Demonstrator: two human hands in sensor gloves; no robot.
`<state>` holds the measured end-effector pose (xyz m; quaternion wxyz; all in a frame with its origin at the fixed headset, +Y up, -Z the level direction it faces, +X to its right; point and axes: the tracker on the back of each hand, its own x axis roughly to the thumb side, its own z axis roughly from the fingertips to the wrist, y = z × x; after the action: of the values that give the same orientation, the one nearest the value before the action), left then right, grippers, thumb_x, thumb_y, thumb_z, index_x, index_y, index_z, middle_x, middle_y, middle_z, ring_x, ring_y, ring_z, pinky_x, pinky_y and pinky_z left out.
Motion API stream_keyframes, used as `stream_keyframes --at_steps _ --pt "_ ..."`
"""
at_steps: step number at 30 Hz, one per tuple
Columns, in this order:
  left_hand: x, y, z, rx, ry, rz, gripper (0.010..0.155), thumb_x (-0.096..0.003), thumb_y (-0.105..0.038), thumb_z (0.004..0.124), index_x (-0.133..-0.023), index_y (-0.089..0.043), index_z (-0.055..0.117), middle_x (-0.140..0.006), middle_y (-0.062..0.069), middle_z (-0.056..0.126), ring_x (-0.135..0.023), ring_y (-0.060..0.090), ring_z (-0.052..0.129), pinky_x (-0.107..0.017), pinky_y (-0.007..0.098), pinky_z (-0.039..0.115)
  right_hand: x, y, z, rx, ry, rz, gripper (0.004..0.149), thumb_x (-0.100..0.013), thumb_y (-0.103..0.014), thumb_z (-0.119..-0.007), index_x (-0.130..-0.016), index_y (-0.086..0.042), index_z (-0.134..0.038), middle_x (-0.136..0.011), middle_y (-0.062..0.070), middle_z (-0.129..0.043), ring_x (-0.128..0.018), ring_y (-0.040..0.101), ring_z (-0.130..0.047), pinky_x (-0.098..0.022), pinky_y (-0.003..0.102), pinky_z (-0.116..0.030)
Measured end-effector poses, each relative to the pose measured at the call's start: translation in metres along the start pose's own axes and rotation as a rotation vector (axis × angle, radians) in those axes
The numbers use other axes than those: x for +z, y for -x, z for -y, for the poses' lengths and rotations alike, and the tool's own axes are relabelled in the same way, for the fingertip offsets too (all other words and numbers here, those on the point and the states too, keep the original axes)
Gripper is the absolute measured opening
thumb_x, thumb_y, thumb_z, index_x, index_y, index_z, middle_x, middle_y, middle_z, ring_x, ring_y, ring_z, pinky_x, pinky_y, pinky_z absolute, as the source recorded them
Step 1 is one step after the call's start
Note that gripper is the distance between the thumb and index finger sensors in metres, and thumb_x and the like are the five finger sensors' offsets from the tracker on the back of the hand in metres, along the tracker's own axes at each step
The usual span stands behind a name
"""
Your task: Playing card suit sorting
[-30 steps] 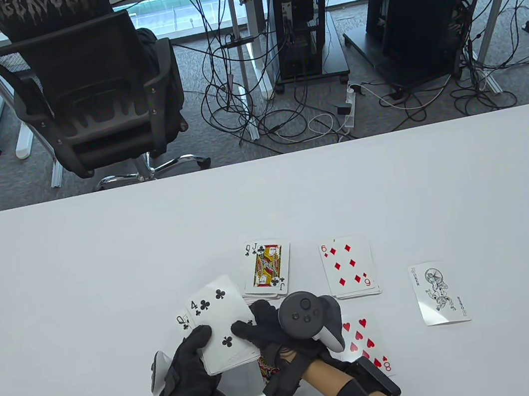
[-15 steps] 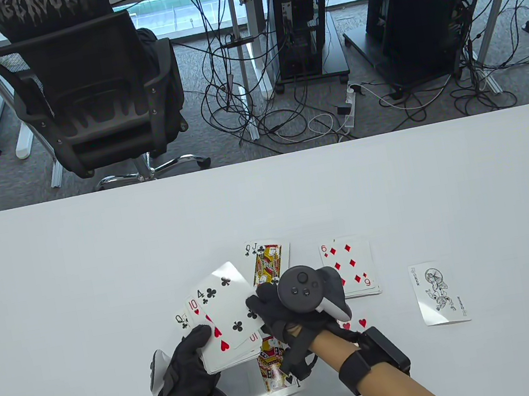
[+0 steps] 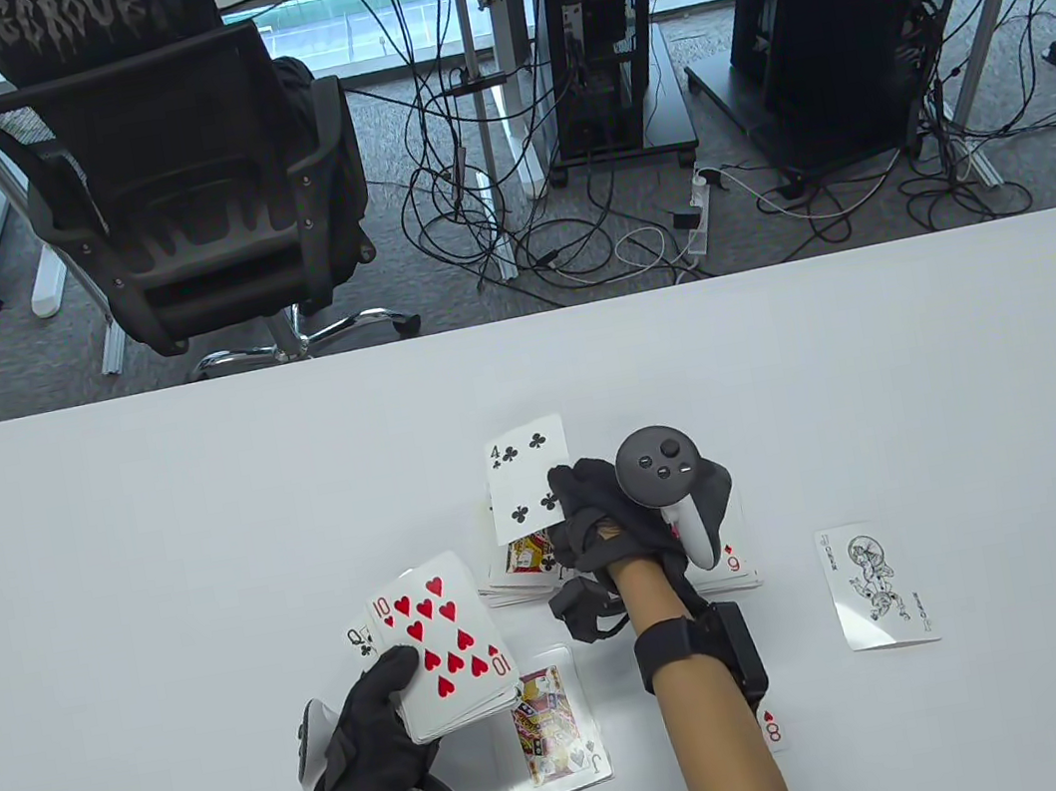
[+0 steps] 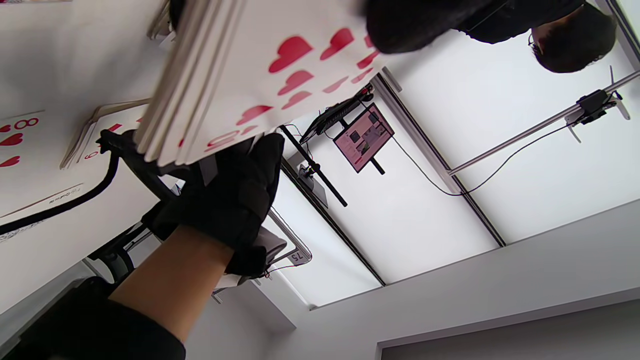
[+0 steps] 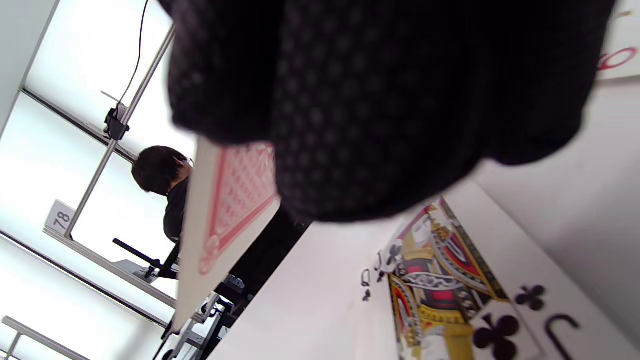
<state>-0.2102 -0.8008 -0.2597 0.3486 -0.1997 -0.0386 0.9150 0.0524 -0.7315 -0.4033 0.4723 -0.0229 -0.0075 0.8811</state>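
My left hand (image 3: 391, 691) grips the deck (image 3: 445, 657) low over the table, thumb on its top card, the 10 of hearts (image 4: 280, 75). A queen of clubs (image 3: 363, 641) peeks out at the deck's left edge. My right hand (image 3: 564, 499) pinches the 4 of clubs (image 3: 523, 472) by its right edge, above the clubs pile (image 3: 528, 562). The right wrist view shows that card's red back (image 5: 235, 200) held over the jack of clubs (image 5: 450, 290) on top of the pile.
A jack of spades pile (image 3: 551, 727) lies near the front edge. The diamonds pile (image 3: 734, 568) is partly covered by my right wrist. An 8 of hearts (image 3: 772, 731) peeks from under my forearm. A joker (image 3: 878, 585) lies to the right. An office chair (image 3: 180, 191) stands beyond the table.
My right hand drew the 4 of clubs off the deck and carried it up and right, over the clubs pile. The 10 of hearts now tops the deck. The left hand stayed put.
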Motion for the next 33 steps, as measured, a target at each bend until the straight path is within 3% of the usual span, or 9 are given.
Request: stream_keyframes --at_steps 4,7,14,18,21,28,33 --pt "0.000 0.000 -0.001 -0.008 -0.003 0.001 0.056 -0.0639 -0.045 0.063 -0.109 -0.033 0.032 -0.113 -0.007 0.051 -0.101 0.017 0.070 -0.073 0.037 0.067 -0.002 0.005 -0.020 0.060 0.006 -0.060 0.043 -0.054 -0.021 -0.065 -0.068 0.018 -0.074 -0.024 0.003 -0.094 -0.008 0.021 -0.099 -0.019 0.042 -0.089" --pt "0.000 0.000 -0.002 0.007 -0.013 0.001 0.056 -0.0639 -0.045 0.063 -0.109 -0.033 0.032 -0.113 -0.007 0.051 -0.101 0.017 0.070 -0.073 0.038 0.067 -0.004 0.004 -0.032 0.227 -0.002 -0.112 0.044 -0.054 -0.021 -0.065 -0.067 0.019 -0.075 -0.022 0.002 -0.094 -0.005 0.019 -0.098 -0.017 0.041 -0.090" --pt "0.000 -0.003 -0.003 0.009 -0.018 0.013 0.056 -0.0640 -0.046 0.063 -0.109 -0.034 0.032 -0.113 -0.008 0.050 -0.101 0.017 0.070 -0.074 0.037 0.067 -0.008 0.001 -0.058 0.656 -0.176 -0.149 0.048 -0.055 -0.025 -0.065 -0.067 0.020 -0.074 -0.021 0.000 -0.093 -0.003 0.018 -0.097 -0.016 0.040 -0.090" --pt "0.000 -0.003 -0.003 0.006 -0.022 0.009 0.056 -0.0641 -0.046 0.063 -0.109 -0.034 0.032 -0.113 -0.007 0.050 -0.101 0.017 0.070 -0.074 0.037 0.067 -0.007 0.004 -0.065 0.753 -0.243 -0.169 0.051 -0.056 -0.028 -0.064 -0.067 0.021 -0.073 -0.022 0.001 -0.093 -0.005 0.019 -0.097 -0.017 0.041 -0.089" --pt "0.000 -0.003 -0.003 0.007 -0.022 0.007 0.056 -0.0641 -0.046 0.063 -0.110 -0.034 0.032 -0.113 -0.008 0.050 -0.101 0.017 0.070 -0.074 0.037 0.067 -0.005 0.003 -0.069 0.804 -0.221 -0.138 0.052 -0.055 -0.029 -0.065 -0.066 0.021 -0.074 -0.021 0.002 -0.093 -0.005 0.019 -0.097 -0.016 0.041 -0.089" --pt "0.000 -0.003 -0.004 0.002 -0.022 0.004 0.056 -0.0641 -0.045 0.063 -0.109 -0.034 0.032 -0.113 -0.008 0.050 -0.101 0.017 0.070 -0.074 0.038 0.067 0.002 -0.006 -0.065 0.852 -0.223 -0.087 0.060 -0.056 -0.034 -0.063 -0.072 0.023 -0.071 -0.026 0.006 -0.094 -0.010 0.024 -0.097 -0.021 0.045 -0.087" --pt "0.000 -0.003 -0.004 0.001 -0.022 0.001 0.056 -0.0641 -0.045 0.063 -0.109 -0.034 0.032 -0.113 -0.007 0.050 -0.101 0.017 0.070 -0.074 0.038 0.067 0.005 -0.024 -0.034 0.737 -0.193 -0.030 0.058 -0.056 -0.033 -0.063 -0.074 0.022 -0.071 -0.029 0.009 -0.094 -0.012 0.028 -0.097 -0.023 0.048 -0.086"
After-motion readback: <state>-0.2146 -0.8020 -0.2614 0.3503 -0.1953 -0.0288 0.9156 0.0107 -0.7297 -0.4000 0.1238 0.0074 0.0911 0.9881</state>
